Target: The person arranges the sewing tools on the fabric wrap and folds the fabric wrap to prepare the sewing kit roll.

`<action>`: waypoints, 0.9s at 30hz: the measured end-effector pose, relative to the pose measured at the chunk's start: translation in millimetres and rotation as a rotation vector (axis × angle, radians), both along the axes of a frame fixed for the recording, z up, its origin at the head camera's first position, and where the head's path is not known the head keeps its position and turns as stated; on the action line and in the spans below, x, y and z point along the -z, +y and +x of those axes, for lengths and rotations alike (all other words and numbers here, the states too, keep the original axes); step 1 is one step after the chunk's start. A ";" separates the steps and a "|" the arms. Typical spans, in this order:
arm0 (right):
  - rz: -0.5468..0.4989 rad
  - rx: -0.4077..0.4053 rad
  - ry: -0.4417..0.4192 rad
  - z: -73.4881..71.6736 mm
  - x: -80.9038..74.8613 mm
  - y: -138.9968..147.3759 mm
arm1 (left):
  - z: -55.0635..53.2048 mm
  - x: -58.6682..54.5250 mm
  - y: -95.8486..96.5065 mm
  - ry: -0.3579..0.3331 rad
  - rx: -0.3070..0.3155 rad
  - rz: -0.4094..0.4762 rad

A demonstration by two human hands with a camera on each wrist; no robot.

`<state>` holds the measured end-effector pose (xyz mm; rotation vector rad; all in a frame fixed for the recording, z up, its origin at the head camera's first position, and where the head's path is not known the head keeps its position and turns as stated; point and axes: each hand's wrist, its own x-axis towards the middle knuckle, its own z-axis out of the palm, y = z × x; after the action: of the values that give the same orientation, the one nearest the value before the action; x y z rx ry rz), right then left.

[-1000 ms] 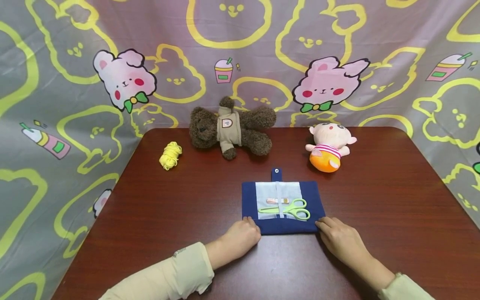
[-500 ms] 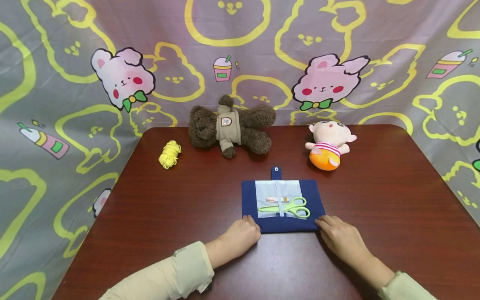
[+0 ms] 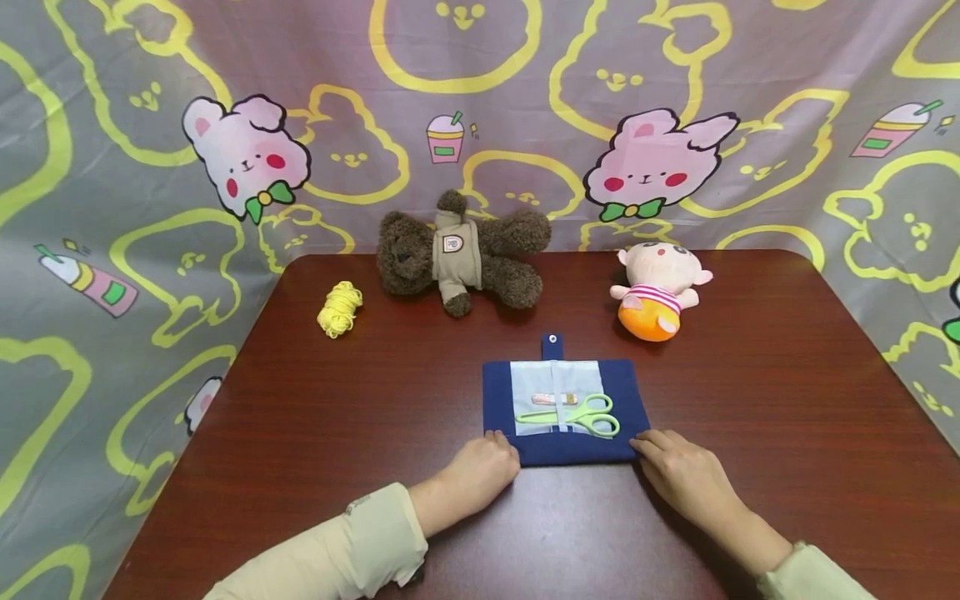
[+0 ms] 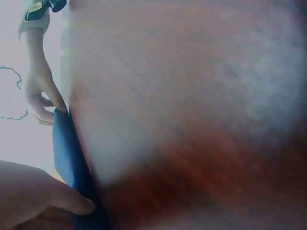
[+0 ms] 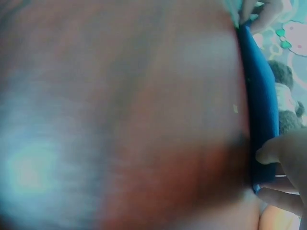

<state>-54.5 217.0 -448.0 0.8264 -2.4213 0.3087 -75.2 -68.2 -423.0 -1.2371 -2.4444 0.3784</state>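
Observation:
A navy fabric pouch (image 3: 577, 450) lies opened out on the table, its near edge folded over into a band. My left hand (image 3: 480, 471) pinches the near left corner of that fold, thumb (image 4: 79, 201) on the near side in the left wrist view. At the near right corner my right hand (image 3: 682, 471) pinches the fold between thumb and fingers, as the right wrist view also shows. Green-handled scissors (image 3: 573, 416) lie on the light blue inner panel (image 3: 532, 379) under a pale strap (image 3: 558, 383). Above them is a small pink-and-white patterned item (image 3: 553, 399). A snap tab (image 3: 552, 347) points away from me.
Behind the pouch a brown teddy bear (image 3: 457, 258) lies on its back. A ball of yellow yarn (image 3: 340, 309) is at the back left, and a plush doll (image 3: 656, 292) in orange at the back right. A patterned curtain (image 3: 517, 125) borders the table (image 3: 360, 400).
Both hands keep their hold on the near corners of the pouch and stay almost still. The whole view shifts slightly between the first and second frames.

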 end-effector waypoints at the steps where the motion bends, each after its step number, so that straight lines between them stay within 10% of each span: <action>1: -0.008 -0.001 -0.013 -0.3 -0.9 1.4 | -1.3 -1.2 -0.7 -0.035 0.001 0.019; 11: -0.071 0.102 -0.209 -9.1 -13.6 9.3 | -37.9 -14.3 -19.2 -0.490 0.011 0.228; 27: -0.416 0.232 -0.589 -30.9 -34.0 6.6 | -65.0 -7.0 -31.4 -0.998 -0.362 0.790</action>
<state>-85.4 223.6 -414.0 0.2826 -2.7905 1.0407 -140.1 -99.6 -416.0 -0.6609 -3.0398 -1.3074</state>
